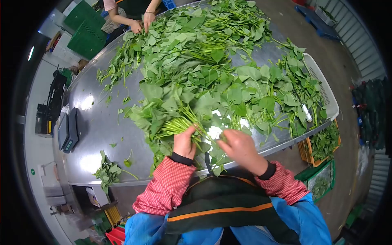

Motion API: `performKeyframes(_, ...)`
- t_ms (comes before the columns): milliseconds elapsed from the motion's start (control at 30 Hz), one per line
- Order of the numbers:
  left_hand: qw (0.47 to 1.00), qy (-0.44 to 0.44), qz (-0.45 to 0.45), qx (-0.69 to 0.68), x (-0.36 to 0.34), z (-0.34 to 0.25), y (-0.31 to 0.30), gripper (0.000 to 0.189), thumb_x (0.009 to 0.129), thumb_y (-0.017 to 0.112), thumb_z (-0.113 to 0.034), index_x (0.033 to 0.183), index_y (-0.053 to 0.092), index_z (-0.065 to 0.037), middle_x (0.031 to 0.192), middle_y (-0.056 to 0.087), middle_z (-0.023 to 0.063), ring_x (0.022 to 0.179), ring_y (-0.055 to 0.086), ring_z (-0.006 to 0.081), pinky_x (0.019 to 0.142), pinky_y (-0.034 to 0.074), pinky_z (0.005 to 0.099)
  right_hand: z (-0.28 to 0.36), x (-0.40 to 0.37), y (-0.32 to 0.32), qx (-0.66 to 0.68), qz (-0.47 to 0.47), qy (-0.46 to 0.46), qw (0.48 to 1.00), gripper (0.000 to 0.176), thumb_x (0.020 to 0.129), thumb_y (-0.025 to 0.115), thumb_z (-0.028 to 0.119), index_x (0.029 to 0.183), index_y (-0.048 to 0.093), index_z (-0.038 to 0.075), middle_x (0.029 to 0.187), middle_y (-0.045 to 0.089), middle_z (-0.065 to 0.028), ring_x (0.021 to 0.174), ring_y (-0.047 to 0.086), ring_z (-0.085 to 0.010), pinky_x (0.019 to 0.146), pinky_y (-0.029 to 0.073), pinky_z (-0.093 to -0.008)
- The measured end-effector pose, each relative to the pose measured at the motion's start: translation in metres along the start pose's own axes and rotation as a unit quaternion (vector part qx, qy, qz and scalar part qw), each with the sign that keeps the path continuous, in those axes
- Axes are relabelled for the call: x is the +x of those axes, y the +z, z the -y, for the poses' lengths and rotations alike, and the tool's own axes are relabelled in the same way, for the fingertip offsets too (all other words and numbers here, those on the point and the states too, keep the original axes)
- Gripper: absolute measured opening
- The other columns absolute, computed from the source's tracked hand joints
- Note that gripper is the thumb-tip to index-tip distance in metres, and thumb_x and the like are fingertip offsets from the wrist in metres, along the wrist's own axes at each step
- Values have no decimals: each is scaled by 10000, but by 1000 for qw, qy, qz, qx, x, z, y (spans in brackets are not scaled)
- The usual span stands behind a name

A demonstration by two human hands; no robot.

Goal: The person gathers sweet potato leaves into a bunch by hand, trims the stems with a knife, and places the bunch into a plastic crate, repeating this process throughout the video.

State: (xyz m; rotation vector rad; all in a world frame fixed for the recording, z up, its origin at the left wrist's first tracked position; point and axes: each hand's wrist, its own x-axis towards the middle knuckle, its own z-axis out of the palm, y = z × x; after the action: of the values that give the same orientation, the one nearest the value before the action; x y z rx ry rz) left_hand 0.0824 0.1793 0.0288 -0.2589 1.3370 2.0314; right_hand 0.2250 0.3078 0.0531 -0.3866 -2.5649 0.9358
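My left hand (185, 143) is closed around a bunch of sweet potato greens (173, 124), its pale cut stems pointing right and its broad leaves spreading left. To the right, my right hand (241, 149) hovers over the near table edge with fingers curled in and slightly smeared by motion. Whatever its fingertips may pinch is hidden. Loose leaves (218, 157) hang just below and left of that hand. A large heap of the same greens (183, 61) covers the middle and far part of the metal table (94, 134).
Across the table a co-worker's hands (143, 23) touch the heap. A scale (68, 130) stands at the left edge, near a small pile of greens (108, 171). On the right are a white crate (322, 85) and, on the floor, an orange crate (304, 151) holding greens.
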Motion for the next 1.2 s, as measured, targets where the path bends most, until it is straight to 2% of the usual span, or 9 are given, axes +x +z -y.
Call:
performKeyframes(200, 999, -46, 2, 0, -5, 14, 3, 146, 816, 628, -12, 958, 595, -21, 864, 631, 47, 735, 595, 157, 598, 467, 272, 12, 13, 14, -68, -14, -86, 994, 146, 787, 628, 103, 757, 501, 39, 647, 535, -103, 607, 571, -277, 511, 452, -381)
performKeyframes(300, 998, -50, -4, -46, 2, 10, -8, 138, 827, 625, -42, 960, 593, -23, 869, 630, 43, 741, 595, 158, 598, 462, 267, 17, 2, -4, 141, 35, -16, 989, 109, 833, 581, 90, 772, 507, 40, 619, 518, -65, 550, 535, -211, 474, 418, -322)
performKeyframes(400, 996, -84, -1, -25, 4, 1, -15, 129, 846, 602, -73, 968, 595, -31, 886, 620, 40, 746, 594, 160, 643, 478, 272, -22, -4, -27, 475, -76, 226, 847, 97, 883, 537, 110, 809, 530, 47, 599, 500, -32, 527, 505, -144, 473, 390, -277)
performKeyframes(500, 996, -83, 36, 21, -3, 8, -15, 177, 834, 606, -53, 1009, 597, -31, 949, 634, 56, 786, 605, 170, 735, 493, 281, -37, 15, -7, 365, -109, 258, 888, 114, 918, 517, 140, 842, 553, 64, 596, 488, -13, 540, 502, -117, 494, 392, -273)
performKeyframes(567, 995, -66, 65, 23, -8, 22, -7, 230, 818, 615, -28, 1048, 598, -24, 987, 637, 56, 881, 607, 178, 796, 486, 300, 2, 23, -7, 254, 41, 248, 934, 111, 902, 547, 166, 880, 581, 63, 633, 525, -20, 592, 539, -118, 522, 413, -291)
performKeyframes(667, 996, -31, 76, 33, -18, 25, 6, 244, 811, 627, -22, 1054, 600, -15, 990, 638, 55, 910, 604, 176, 815, 480, 307, 4, 29, 22, -30, -79, -30, 996, 154, 884, 584, 208, 887, 589, 54, 655, 549, -39, 602, 547, -121, 537, 424, -294)
performKeyframes(867, 991, -118, 32, 49, -12, -6, -4, 181, 852, 590, -43, 1030, 590, -14, 956, 628, 58, 848, 607, 175, 756, 500, 298, 14, 6, -9, 354, 133, 161, 911, 181, 838, 620, 206, 833, 561, 35, 690, 579, -93, 606, 583, -245, 543, 447, -341)
performKeyframes(1033, 993, 28, 89, 66, -22, 24, 6, 244, 833, 609, -20, 1075, 583, -36, 990, 621, 51, 897, 596, 182, 829, 479, 320, 11, 31, 17, 50, -31, 15, 998, 159, 791, 645, 182, 802, 551, 54, 640, 542, -94, 621, 576, -275, 509, 433, -368)
performKeyframes(1200, 997, -60, 40, -1, 2, 23, -26, 206, 846, 616, -24, 1050, 588, -29, 945, 622, 41, 856, 597, 161, 774, 493, 287, 17, 10, 6, 200, 14, 4, 980, 131, 828, 614, 148, 821, 539, 41, 655, 520, -38, 583, 526, -189, 524, 413, -299)
